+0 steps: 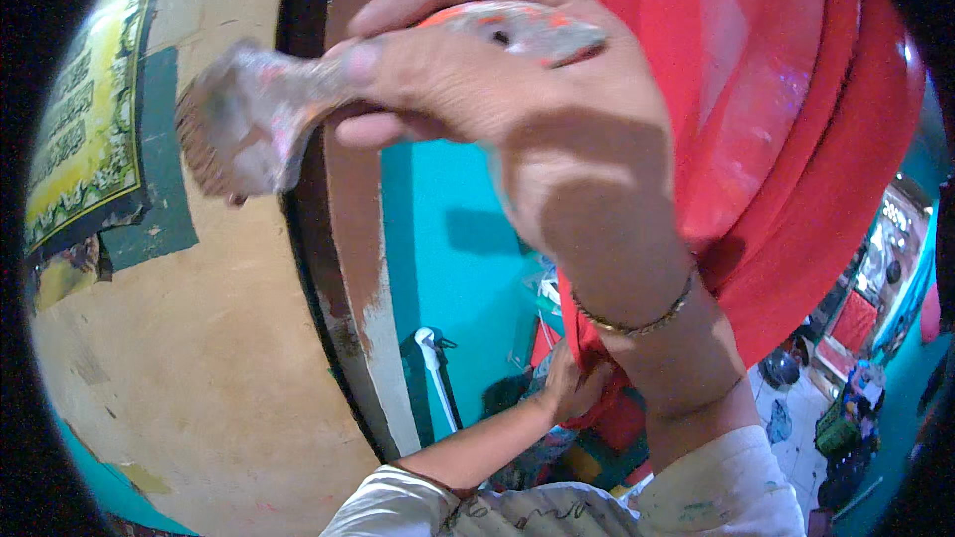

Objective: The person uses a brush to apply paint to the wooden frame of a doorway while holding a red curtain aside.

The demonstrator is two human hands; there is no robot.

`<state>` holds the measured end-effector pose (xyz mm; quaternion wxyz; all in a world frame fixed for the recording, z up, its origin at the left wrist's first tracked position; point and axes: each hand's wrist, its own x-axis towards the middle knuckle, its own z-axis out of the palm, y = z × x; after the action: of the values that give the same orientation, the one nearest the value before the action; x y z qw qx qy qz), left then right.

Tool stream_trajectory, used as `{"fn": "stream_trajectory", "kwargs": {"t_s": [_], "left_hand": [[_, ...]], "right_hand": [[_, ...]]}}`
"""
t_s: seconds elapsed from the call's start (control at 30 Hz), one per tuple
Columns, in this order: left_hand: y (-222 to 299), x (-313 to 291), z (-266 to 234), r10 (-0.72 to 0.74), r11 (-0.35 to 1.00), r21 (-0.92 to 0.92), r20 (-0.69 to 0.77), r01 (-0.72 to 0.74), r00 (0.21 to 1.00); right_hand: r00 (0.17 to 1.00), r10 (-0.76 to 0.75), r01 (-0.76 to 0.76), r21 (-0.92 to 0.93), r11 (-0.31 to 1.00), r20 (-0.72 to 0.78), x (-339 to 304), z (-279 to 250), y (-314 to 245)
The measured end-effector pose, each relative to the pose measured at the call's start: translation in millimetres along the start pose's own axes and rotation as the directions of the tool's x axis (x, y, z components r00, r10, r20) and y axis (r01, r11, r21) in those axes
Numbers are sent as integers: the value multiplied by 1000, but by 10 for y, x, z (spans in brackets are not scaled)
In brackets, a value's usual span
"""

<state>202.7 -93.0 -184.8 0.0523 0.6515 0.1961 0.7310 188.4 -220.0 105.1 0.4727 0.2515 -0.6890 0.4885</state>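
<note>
My right hand (557, 80) is raised high in front of me, closed around a paint-crusted paintbrush (239, 124). The brush lies nearly level; its brown bristles point left at the tan panel, apparently without touching it. Its spotted handle, with a hole near the end, shows between my thumb and fingers. Lower down, my left hand (575, 386) grips the gathered edge of a red curtain (756, 268); its fingers are partly hidden by the cloth. The curtain hangs behind and to the right of my right arm.
A tan panel (189, 338) fills the left, with a yellow-green poster (95, 109) on it. Beside it run a brown and whitish frame (358, 229) and a turquoise wall (448, 268). A white pipe-like object (432, 358) stands low by the wall. Cluttered goods (846, 418) lie on the right.
</note>
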Motion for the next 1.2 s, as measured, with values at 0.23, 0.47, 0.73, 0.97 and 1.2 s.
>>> {"fn": "stream_trajectory", "kwargs": {"t_s": [0.23, 0.47, 0.73, 0.97, 1.2], "left_hand": [[403, 252, 22, -384, 331, -274, 835, 903, 394], [422, 805, -439, -534, 597, -98, 693, 796, 485], [438, 1321, -929, -627, 709, 111, 552, 697, 550], [580, 1775, -968, -599, 776, 196, 529, 600, 601], [552, 2396, -689, -531, 844, 177, 419, 507, 737]], "right_hand": [[999, 26, -25, 47, 999, -33, -79, 188, 157], [995, 81, -68, 177, 982, -65, -156, 250, 100], [916, 389, -314, 427, 848, -97, -671, -2, -15], [990, -116, 65, -471, 880, -81, -1304, -643, -465], [898, 152, -42, 263, 964, -413, -2314, -1211, -1276]]}}
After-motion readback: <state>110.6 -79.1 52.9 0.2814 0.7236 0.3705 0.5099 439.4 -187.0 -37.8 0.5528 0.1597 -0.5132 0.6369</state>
